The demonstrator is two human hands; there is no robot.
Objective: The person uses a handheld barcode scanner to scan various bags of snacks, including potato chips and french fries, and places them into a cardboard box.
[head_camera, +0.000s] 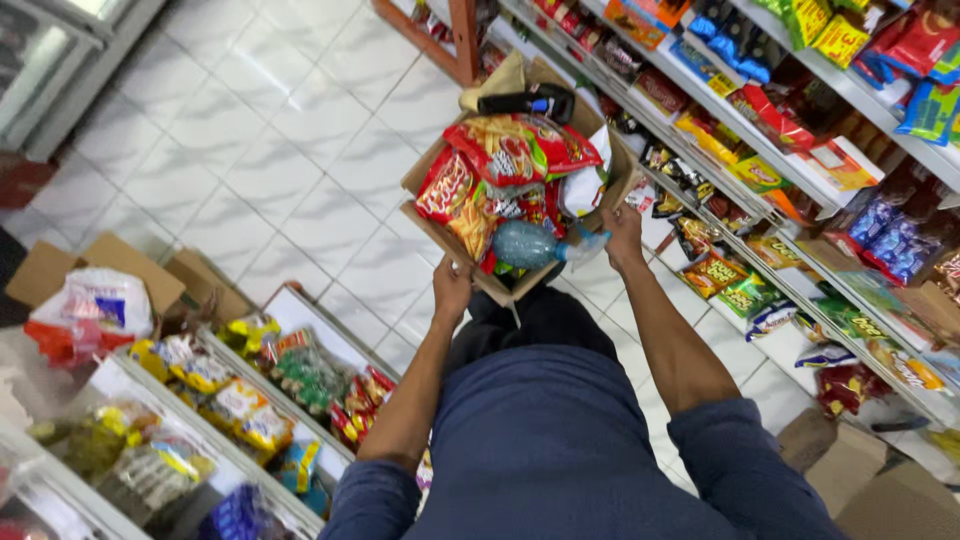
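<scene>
View: head camera looking down the person's front at a shop aisle with a white tiled floor (270, 170).
Left hand (452, 283): closed on the near-left edge of the cardboard box (428, 165), fingers wrapped under the rim.
Right hand (622, 232): gripping the near-right edge of the same box, thumb on the outer wall.
Box position: held off the floor between both hands, in front of the body, mid-aisle, just left of the right-hand shelves (800, 190). Flaps open.
Box contents: red and orange snack bags (500, 150) piled on top; a clear blue-tinted plastic bottle (530, 245) lying on its side at the near edge, between the two hands; a dark bottle (525, 102) lying at the far end; a white packet (582, 188) toward the right wall.
Right of scene: shelves stocked with coloured snack packets, running near to far.
Left of scene: low display rack (200, 400) with wrapped sweets and packets; open cartons (120, 262) behind it, one holding a white and red bag (92, 305).
Clothing: blue long sleeves pushed up past the forearms.
</scene>
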